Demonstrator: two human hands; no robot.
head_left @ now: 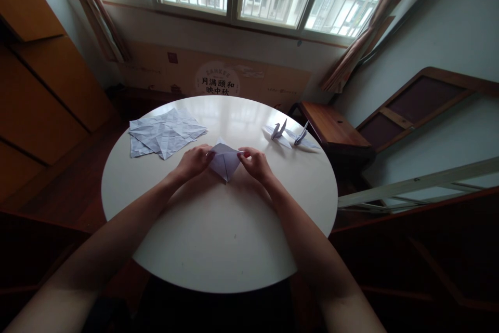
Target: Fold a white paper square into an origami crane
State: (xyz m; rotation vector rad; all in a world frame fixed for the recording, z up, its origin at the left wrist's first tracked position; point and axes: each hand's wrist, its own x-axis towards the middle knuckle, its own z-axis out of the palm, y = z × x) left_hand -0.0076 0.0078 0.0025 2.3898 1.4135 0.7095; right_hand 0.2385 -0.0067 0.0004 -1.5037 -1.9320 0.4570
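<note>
Between my hands is a folded sheet of white paper (225,165), diamond-shaped, with a crease line down its middle and its lower point toward me. My left hand (196,160) pinches its left corner. On the opposite side, my right hand (255,162) pinches the right corner between thumb and fingers. Left of my left hand lies a pile of creased paper sheets (166,133). Beyond my right hand stand two folded paper cranes, one nearer (279,132) and one farther right (302,137).
All the paper is on a round white table (218,250). A low wooden stool or side table (331,122) stands beyond its right edge. Behind the table, a printed box or panel (265,81) runs below the windows. Wooden cabinets (47,89) are on the left.
</note>
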